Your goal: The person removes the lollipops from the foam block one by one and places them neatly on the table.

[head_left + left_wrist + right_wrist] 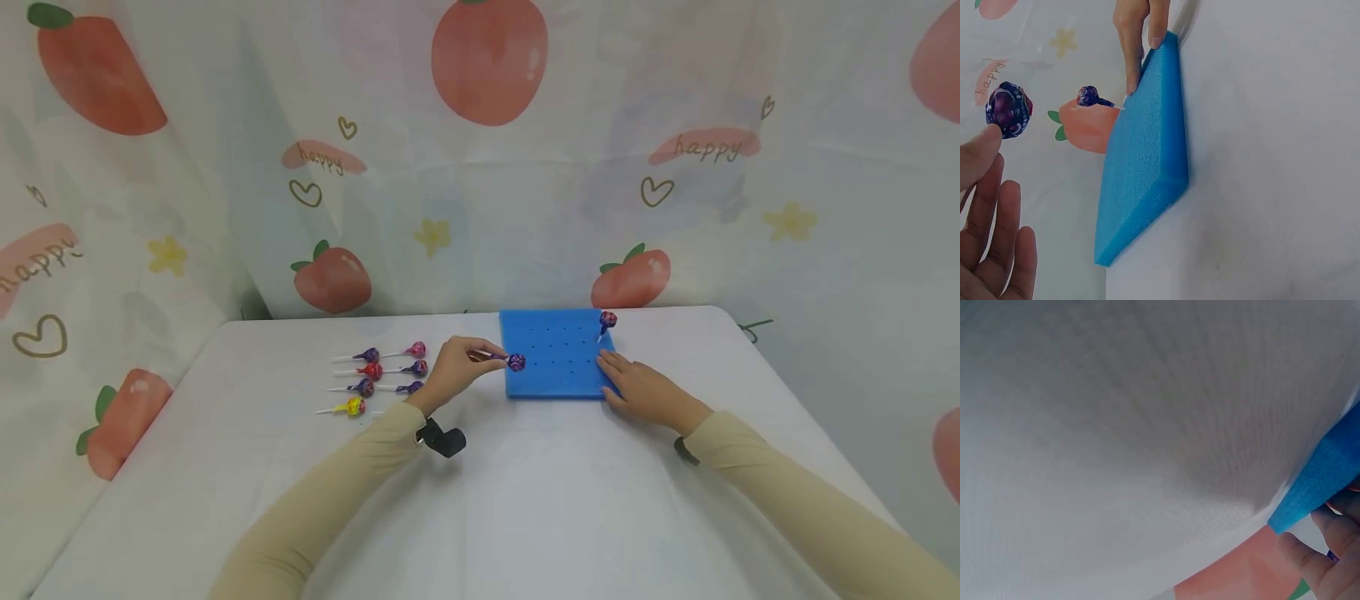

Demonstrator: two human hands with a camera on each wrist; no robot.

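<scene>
My left hand (459, 367) pinches a purple-wrapped lollipop (516, 362) just over the left side of a blue foam board (558, 385). In the left wrist view the lollipop's wrapped head (1009, 109) shows above the thumb; its stick is hidden by the hand. On the board's right edge rests my right hand (647, 390), its fingers laid along the foam. Rows of small holes mark the board's top. Another purple lollipop (608, 319) stands in the board near the back right corner, stick down and head up.
Left of the board, several lollipops lie in two columns on the white table, among them a red one (370, 372), a pink one (416, 350) and a yellow one (352, 407). A printed fabric backdrop (480, 208) hangs behind the table.
</scene>
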